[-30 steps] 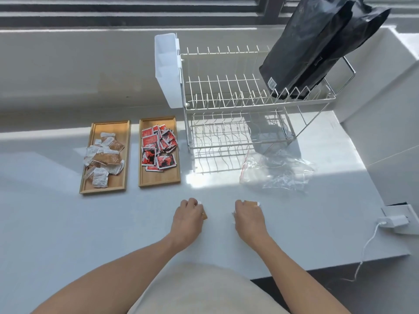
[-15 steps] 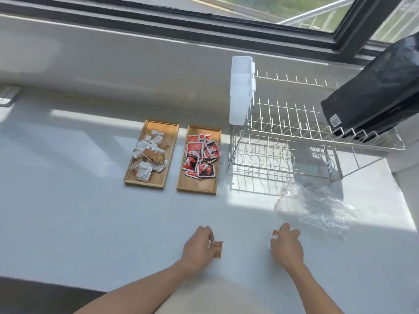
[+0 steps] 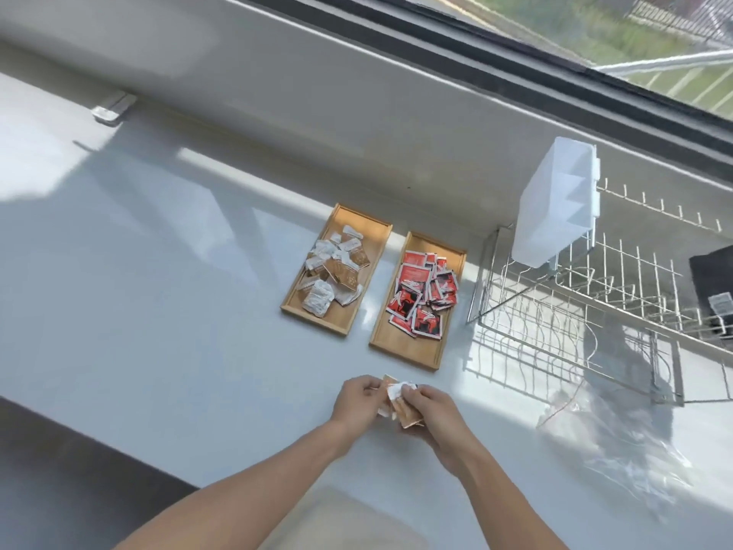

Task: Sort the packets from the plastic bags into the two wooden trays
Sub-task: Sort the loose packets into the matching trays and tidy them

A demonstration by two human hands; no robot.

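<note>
Both left hand (image 3: 359,402) and right hand (image 3: 430,408) pinch small brown-and-white foil packets (image 3: 400,404) at lower centre; a loose pinch could drop one.

One camera, worn on the head, looks forward and steeply down onto a white counter (image 3: 158,311), tilted so the window (image 3: 595,45) runs slantwise across the top. It sits close above both hands, which meet low in the middle, while two wooden trays (image 3: 404,351) lie farther out.
</note>
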